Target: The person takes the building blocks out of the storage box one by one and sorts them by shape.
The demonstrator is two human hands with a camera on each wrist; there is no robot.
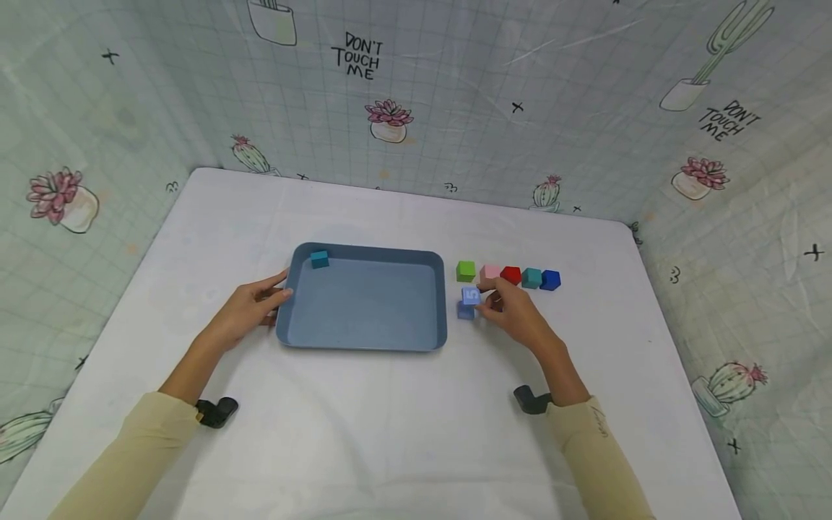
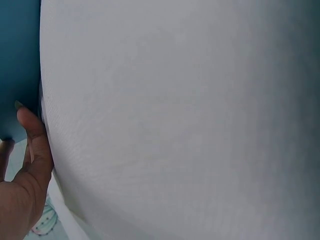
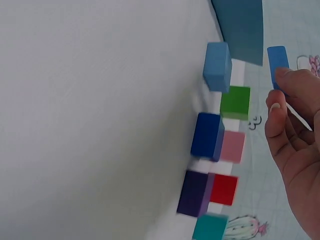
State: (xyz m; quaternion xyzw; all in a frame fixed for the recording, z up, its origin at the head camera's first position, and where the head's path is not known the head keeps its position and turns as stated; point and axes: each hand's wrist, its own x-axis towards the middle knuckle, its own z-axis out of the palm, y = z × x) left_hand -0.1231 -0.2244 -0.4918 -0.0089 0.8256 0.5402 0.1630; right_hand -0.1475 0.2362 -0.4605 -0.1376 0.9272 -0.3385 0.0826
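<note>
My left hand (image 1: 247, 310) grips the left side of a blue-grey tray (image 1: 364, 345), its thumb over the rim. In the left wrist view, that hand (image 2: 30, 175) shows at the tray's wall (image 2: 20, 65). A teal-blue block (image 1: 320, 260) sits inside the tray's far left corner. My right hand (image 1: 513, 310) pinches a light blue block (image 1: 471, 295) marked with a 5, just right of the tray. Another light blue block (image 1: 465, 312) stands on the table below it. The right wrist view shows the held block (image 3: 278, 62) raised between thumb and fingers.
Behind the right hand runs a row of green (image 1: 465, 271), pink (image 1: 490, 272), red (image 1: 511, 275), teal (image 1: 531, 278) and dark blue (image 1: 550, 280) blocks. Nearer blue (image 3: 207, 136) and purple (image 3: 194, 193) blocks show in the right wrist view. A printed cloth (image 1: 455, 108) surrounds the white table (image 1: 364, 426).
</note>
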